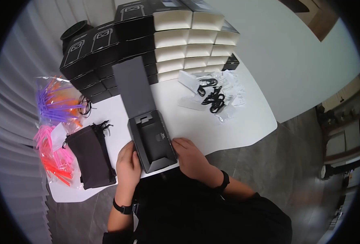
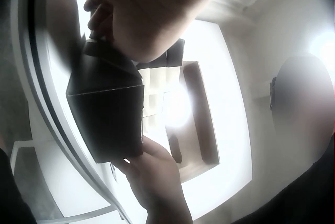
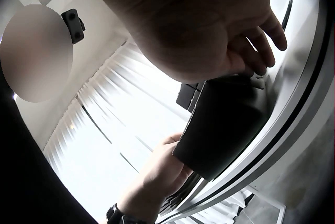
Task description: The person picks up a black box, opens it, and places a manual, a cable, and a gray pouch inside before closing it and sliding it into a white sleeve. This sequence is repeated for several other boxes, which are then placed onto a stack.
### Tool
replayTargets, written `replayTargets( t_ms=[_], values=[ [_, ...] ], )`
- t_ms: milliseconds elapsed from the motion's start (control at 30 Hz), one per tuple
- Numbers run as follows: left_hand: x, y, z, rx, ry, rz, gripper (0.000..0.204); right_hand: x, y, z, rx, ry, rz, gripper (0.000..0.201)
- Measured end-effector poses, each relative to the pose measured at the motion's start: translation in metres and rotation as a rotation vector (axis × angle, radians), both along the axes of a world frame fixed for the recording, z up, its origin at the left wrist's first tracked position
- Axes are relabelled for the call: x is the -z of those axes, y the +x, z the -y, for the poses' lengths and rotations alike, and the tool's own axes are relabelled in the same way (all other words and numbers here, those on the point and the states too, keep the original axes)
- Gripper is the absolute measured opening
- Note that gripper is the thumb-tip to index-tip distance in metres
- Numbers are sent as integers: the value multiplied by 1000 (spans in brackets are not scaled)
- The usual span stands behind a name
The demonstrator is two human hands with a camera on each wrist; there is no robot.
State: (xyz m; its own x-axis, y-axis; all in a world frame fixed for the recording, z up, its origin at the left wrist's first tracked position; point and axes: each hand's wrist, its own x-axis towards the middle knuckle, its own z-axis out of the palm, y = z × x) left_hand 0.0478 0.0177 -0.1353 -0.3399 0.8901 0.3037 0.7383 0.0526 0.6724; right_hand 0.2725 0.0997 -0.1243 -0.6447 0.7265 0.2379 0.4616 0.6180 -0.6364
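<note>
An open black box [image 1: 143,140] lies at the table's front edge, its long lid flap [image 1: 133,87] tilted up and back. Inside is a recessed black insert with a small pale print; a short flap stands at the near end. My left hand [image 1: 128,164] rests along the box's left side, thumb against its edge. On the right side, my right hand [image 1: 192,158] touches the wall with fairly straight fingers [image 3: 267,41]. Both wrist views show the box's dark near end [image 2: 107,122] between the two hands.
Stacked black boxes [image 1: 135,36] with white open ends stand at the back. Black cables and clear bags [image 1: 214,95] lie right of the box. Dark drawstring pouches [image 1: 91,156] lie left, beside bags of purple [image 1: 56,103] and pink strips [image 1: 56,148]. The white table's edge [image 1: 245,144] curves at right.
</note>
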Motion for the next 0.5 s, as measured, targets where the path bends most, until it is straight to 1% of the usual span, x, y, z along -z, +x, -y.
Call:
replayTargets(
  t_ms=[67,167,200,267,300,333,367,400,433,467,500],
  values=[
    [-3,-1,2,-10,-16,-6,31,-4,2,-1,12,-19,15,43],
    [-10,-6,6,-26,-15,-5,33,-21,15,-7,57,29,7,39],
    [-17,-7,7,-46,15,-35,34,-32,24,-14,92,34,-21,37],
    [-43,-3,6,-57,90,1,33,-62,53,-39,153,38,-77,32],
    [-56,0,3,-52,137,27,33,-79,66,-55,280,-21,-93,24],
    [-70,4,-1,-44,193,16,32,-92,78,-77,349,7,-142,18],
    [-83,8,-4,11,215,48,32,-103,89,-101,427,4,-154,17],
    [-94,13,-7,85,225,239,32,-99,101,-134,504,-3,-246,17],
    [-103,20,-10,160,235,431,32,-94,115,-171,558,-29,-227,17],
    [-115,27,-15,269,212,613,32,-92,125,-202,624,-4,-72,22],
    [-123,34,-22,377,187,795,32,-84,133,-228,643,33,21,26]
  ],
)
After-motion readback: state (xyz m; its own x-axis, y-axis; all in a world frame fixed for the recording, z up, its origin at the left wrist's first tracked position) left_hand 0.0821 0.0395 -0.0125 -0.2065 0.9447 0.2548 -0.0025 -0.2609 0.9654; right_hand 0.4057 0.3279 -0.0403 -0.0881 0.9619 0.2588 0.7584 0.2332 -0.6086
